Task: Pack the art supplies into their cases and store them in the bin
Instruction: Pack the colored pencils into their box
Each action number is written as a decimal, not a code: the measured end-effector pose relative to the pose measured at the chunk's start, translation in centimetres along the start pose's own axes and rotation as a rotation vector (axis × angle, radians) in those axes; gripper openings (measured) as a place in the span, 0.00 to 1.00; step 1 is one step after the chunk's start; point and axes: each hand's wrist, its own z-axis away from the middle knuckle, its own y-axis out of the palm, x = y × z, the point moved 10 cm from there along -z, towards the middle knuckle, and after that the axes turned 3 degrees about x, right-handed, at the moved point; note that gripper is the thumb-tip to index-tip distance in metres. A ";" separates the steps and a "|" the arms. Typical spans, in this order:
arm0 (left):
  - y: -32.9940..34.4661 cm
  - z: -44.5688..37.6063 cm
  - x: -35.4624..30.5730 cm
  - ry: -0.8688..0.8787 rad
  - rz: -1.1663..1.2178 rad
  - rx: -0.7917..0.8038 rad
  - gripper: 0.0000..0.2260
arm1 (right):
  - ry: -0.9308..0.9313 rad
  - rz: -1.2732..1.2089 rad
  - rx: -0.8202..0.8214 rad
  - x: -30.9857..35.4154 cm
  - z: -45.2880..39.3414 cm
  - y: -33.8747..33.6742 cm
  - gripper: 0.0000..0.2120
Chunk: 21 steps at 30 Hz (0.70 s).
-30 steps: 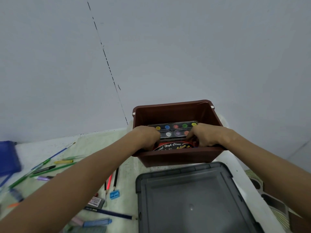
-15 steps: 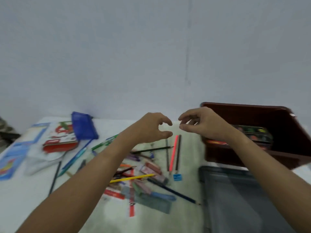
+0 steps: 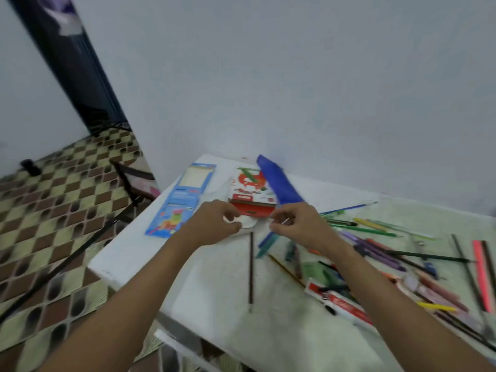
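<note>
Since 0.5 s ago your view has swung left: the brown bin w/ the paint set and the grey lid are gone from frame, and both hands now sit over the red-and-white carton at frame centre instead of mid-air near the bin.

Your left hand (image 3: 214,224) is curled, fingertips pinched near a small white round thing (image 3: 248,222) just below the carton; can't tell if it actually grips it, too blurred. Your right hand (image 3: 298,224) is also curled, thumb and index close together; whether it holds anything you can't tell.

The red-and-white carton (image 3: 251,193) lies flat on the tabletop (image 3: 214,291), its near edge partly hidden by your fingers. 1 blue pouch (image 3: 279,183) leans over its right side, touching it. 1 blue flat pack (image 3: 182,200) lies just left, apart from it.

1 dark pencil (image 3: 251,269) lies alone, bottom centre. Loose pens and pencils (image 3: 375,232) crowd the right of frame, overlapping and smeared, too many to count; several are cut off by the right edge. 1 red-and-white tube box (image 3: 341,302) is half hidden under your right forearm.
</note>
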 end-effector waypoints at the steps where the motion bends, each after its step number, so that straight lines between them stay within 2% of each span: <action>1: -0.5 0.1 2.5 -0.062 0.004 -0.008 0.11 | 0.011 0.004 0.007 0.2 -0.7 1.7 0.07; 4: -1.0 0.1 8.4 -0.217 0.020 -0.008 0.14 | 0.089 -0.006 0.001 -0.2 -2.1 5.1 0.13; 7: -0.6 0.0 11.5 -0.297 0.051 -0.034 0.19 | 0.154 -0.002 -0.019 -0.7 -2.6 6.8 0.18; 11: 2.0 -0.2 11.2 -0.262 0.113 0.016 0.23 | 0.158 0.103 -0.057 -0.3 -2.9 8.0 0.21; 15: 4.5 -0.7 10.3 -0.239 0.049 0.055 0.27 | 0.147 0.242 -0.091 -0.3 -3.1 8.3 0.21; 18: 4.5 -1.0 9.9 -0.203 0.044 0.112 0.25 | 0.144 0.267 -0.115 -0.6 -3.0 8.0 0.23; 21: 3.8 -1.0 9.7 -0.140 0.056 0.191 0.18 | 0.168 0.248 -0.135 -1.0 -2.8 7.4 0.23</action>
